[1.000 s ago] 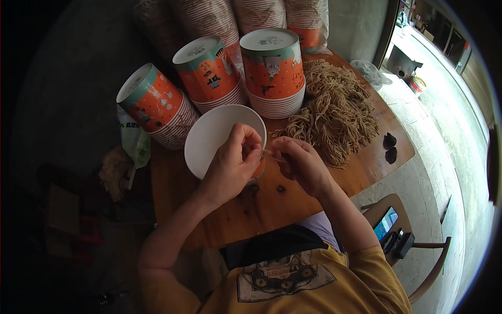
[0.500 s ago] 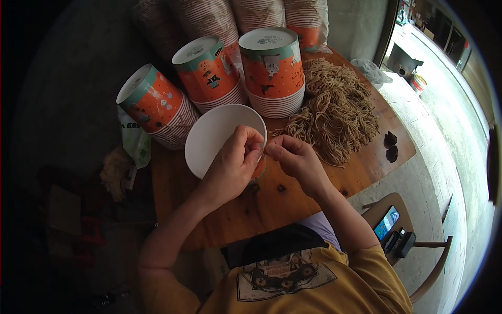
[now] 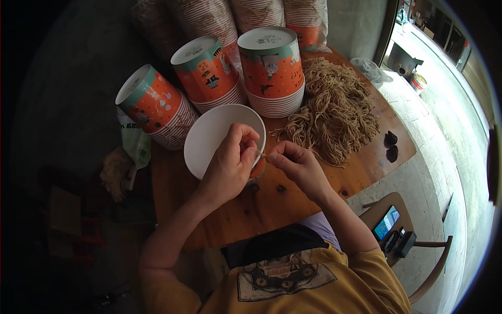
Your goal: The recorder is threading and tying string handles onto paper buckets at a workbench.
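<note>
Wooden table [image 3: 277, 209] boards, marked with dark knots, spread beneath the fingers. The left hand [image 3: 227, 159] and right hand [image 3: 300, 168] each pinch, thumb to forefinger, a thin brownish strand [image 3: 260, 153] bridging the narrow gap between their tips. Just behind the left fingers, partly covered by them, a white-lined bowl [image 3: 204, 138] opens upward. Beyond the right fingers lies a tan tangled heap [image 3: 340, 112], with two dark pieces [image 3: 392, 154] off to its right. Past the bowl stand three upturned orange stacks [image 3: 272, 73]; farthest from the fingers are plastic-wrapped stacks [image 3: 259, 15].
</note>
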Available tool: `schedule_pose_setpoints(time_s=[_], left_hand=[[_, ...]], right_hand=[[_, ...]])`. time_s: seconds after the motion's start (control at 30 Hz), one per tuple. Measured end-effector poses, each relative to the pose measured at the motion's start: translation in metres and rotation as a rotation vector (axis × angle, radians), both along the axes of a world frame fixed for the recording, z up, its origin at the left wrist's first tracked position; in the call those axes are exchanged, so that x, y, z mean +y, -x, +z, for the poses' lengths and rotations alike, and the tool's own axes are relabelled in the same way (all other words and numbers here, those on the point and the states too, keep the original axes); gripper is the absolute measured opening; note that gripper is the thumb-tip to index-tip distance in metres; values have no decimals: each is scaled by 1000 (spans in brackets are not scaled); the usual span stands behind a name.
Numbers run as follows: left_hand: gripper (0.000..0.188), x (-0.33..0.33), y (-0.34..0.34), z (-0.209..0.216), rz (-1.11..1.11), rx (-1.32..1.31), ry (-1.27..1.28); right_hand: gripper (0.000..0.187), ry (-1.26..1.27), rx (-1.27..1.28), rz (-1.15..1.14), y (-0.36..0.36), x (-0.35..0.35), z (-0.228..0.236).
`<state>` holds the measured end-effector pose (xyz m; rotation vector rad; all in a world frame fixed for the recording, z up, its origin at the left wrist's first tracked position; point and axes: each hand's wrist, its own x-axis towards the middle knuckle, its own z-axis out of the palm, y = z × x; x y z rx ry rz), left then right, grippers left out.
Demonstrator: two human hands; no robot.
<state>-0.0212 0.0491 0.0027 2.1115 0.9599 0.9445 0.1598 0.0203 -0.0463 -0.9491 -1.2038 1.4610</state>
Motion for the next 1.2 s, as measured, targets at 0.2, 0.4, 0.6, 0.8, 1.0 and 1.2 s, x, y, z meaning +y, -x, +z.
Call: schedule_pose_setpoints(time_s=[0.2, 0.4, 0.6, 0.8, 1.0, 1.2], left_hand=[[19, -1, -2, 2, 5, -11, 25], [19, -1, -1, 3, 7, -12, 42], [19, -1, -2, 1, 8, -5, 28], [18, -2, -1, -3, 46, 60, -31], [17, 0, -2, -7, 58, 70, -93], [16, -1, -3, -5, 53, 43, -50]], right_hand=[[25, -150, -22, -58, 4, 1, -5], [24, -109, -161, -47, 1, 0, 6], [18, -101, -232, -65, 4, -1, 8], [19, -254, -230, -214, 7, -1, -5], [20, -282, -55, -266, 15, -5, -8], [19, -162, -45, -232, 14, -6, -1]])
